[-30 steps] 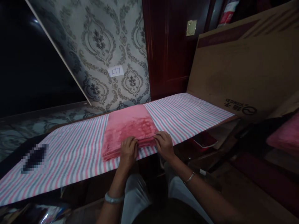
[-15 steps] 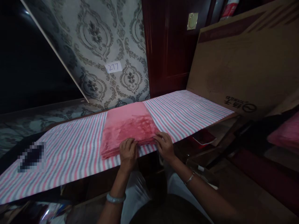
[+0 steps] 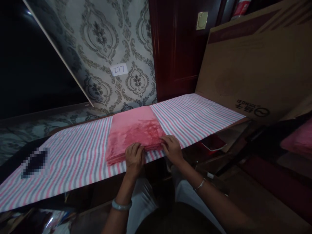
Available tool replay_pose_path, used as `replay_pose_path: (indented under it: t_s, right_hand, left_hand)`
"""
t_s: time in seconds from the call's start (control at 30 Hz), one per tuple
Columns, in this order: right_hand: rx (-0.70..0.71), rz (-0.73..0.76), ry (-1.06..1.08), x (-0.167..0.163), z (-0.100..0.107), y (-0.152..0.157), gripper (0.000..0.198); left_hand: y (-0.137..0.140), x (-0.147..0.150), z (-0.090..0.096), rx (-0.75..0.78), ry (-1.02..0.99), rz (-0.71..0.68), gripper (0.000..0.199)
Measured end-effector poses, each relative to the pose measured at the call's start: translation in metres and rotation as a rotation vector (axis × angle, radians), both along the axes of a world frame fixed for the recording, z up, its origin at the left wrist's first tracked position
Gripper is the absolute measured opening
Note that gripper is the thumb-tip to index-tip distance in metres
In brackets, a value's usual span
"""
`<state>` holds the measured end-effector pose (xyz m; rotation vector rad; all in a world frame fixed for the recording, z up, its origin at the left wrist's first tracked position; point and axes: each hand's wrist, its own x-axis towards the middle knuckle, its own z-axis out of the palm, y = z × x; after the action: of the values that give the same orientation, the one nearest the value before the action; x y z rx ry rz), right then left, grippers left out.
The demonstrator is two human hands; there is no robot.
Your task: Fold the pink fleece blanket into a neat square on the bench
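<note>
A flat stack of pink plastic bags (image 3: 133, 125) lies across a striped cloth (image 3: 80, 156), smooth at its far part and crumpled at its near part. My left hand (image 3: 134, 159) is closed over the middle of the stack's near edge, its fingers curled and the fingertips partly hidden. At the near right corner, my right hand (image 3: 173, 149) pinches the edge between thumb and fingers. Several thin layers show along the near left edge.
A dark screen (image 3: 36, 71) stands at the left. A large cardboard sheet (image 3: 243, 65) leans at the right, beside a dark red door (image 3: 175, 48). A dark blurred patch (image 3: 35, 163) lies on the cloth's left end. Pink material (image 3: 298, 138) sits at the far right.
My right hand has shifted very slightly along the near right corner. The stack and my left hand look nearly the same; the view has moved a little.
</note>
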<state>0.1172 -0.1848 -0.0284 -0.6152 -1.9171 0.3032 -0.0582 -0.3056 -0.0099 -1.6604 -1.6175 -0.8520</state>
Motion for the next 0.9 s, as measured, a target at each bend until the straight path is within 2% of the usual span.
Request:
replay_pose_path:
  t_s: [0.13,0.5,0.63,0.77,0.9]
  right_hand:
    - [0.043,0.02,-0.08,0.0,0.003,0.004,0.024]
    - [0.093,0.012,-0.061,0.005,0.003,-0.002,0.019]
    - [0.132,0.046,-0.143,0.003,0.002,-0.002,0.037]
    - [0.098,0.031,-0.174,0.002,-0.003,0.001,0.044]
    - [0.093,-0.005,-0.119,0.003,-0.01,0.002,0.037]
  left_hand:
    - [0.0,0.0,0.002,0.014,0.034,-0.008,0.015]
    - [-0.002,0.0,0.0,0.048,0.108,-0.03,0.018]
    - [-0.004,0.003,0.003,0.091,0.122,-0.01,0.018]
    - [-0.016,-0.01,0.007,0.01,0.121,0.09,0.025]
    - [-0.029,-0.034,0.006,-0.083,0.111,0.223,0.026]
